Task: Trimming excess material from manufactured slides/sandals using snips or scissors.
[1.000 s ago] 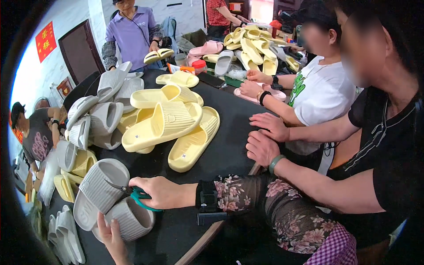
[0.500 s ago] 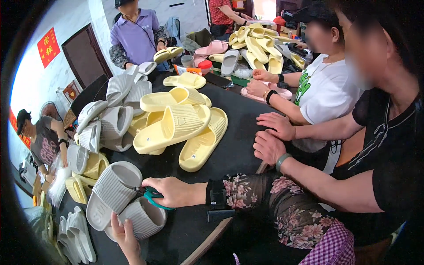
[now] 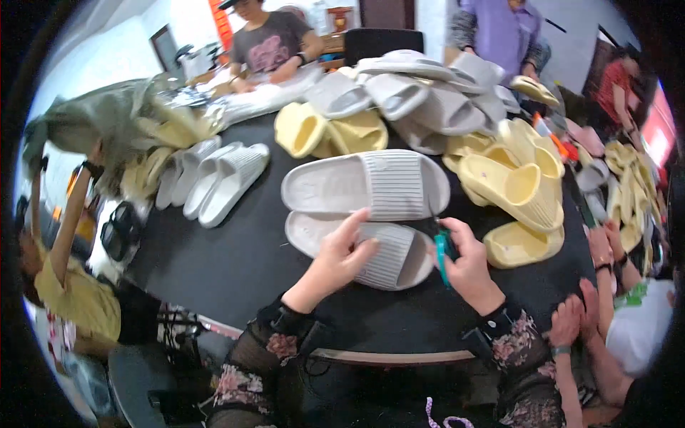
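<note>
Two grey slippers with ribbed straps lie side by side in front of me, the far slipper (image 3: 325, 187) and the near slipper (image 3: 389, 264). My left hand (image 3: 330, 260) is over the near one, index finger and thumb apart, close to its strap. Part of that slipper is hidden under the hand. In my right hand (image 3: 467, 267) is a pair of scissors (image 3: 444, 253) with teal handles. Their dark blades point away from me, beside the open toe ends of the slippers.
Yellow slippers (image 3: 524, 245) are heaped on the right, and a grey slipper pile (image 3: 449, 107) rises behind. White-grey slippers (image 3: 232, 185) stand at the left on the black table (image 3: 207, 267). Co-workers surround the table; one person's hands (image 3: 567, 321) rest near its right edge.
The view has swung left, bringing the grey pair to the middle. My left hand has moved over the near slipper. My right hand still holds the scissors by the toe ends.
</note>
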The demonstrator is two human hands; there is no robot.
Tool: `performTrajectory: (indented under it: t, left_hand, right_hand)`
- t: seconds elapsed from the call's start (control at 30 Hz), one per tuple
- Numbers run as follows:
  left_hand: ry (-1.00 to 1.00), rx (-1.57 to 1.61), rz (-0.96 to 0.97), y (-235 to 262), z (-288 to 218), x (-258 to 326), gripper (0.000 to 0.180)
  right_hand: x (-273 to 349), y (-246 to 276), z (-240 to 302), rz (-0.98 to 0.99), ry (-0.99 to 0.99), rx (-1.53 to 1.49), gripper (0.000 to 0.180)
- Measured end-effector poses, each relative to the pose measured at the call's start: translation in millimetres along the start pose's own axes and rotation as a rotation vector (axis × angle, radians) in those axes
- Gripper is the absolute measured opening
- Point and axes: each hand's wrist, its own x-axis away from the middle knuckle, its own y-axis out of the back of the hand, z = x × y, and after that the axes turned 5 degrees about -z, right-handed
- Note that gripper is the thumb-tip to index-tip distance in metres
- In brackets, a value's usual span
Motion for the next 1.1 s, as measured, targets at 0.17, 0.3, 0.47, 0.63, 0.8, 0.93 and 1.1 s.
performTrajectory:
  t: [0.17, 0.3, 0.47, 0.63, 0.8, 0.93, 1.1]
  left_hand:
    - [-0.046, 0.082, -0.03, -1, 19, 5, 0.053]
    - [-0.079, 0.105, 0.0, -5, 17, 2, 0.055]
    - [-0.082, 0.096, -0.032, -8, 11, 0, 0.055]
    - [0.008, -0.11, 0.05, 0, -7, 1, 0.055]
    - [-0.262, -0.159, -0.177, 3, -19, 2, 0.042]
    - [-0.482, 0.094, -0.153, 15, -91, 29, 0.028]
    - [-0.739, 0.682, 0.04, 12, -189, 69, 0.026]
  right_hand:
    - [1, -7, 8, 0.005, 0.036, 0.02, 0.04]
    - [3, -3, 1, -0.005, 0.036, 0.006, 0.041]
    - [2, -1, 8, -0.02, 0.022, -0.022, 0.041]
    - [-2, -4, -3, -0.032, -0.008, -0.07, 0.039]
    - [-3, -2, 3, -0.036, 0.003, -0.058, 0.039]
    - [0, -3, -7, -0.064, 0.007, -0.046, 0.04]
    - [1, -1, -6, -0.04, 0.024, 0.017, 0.039]
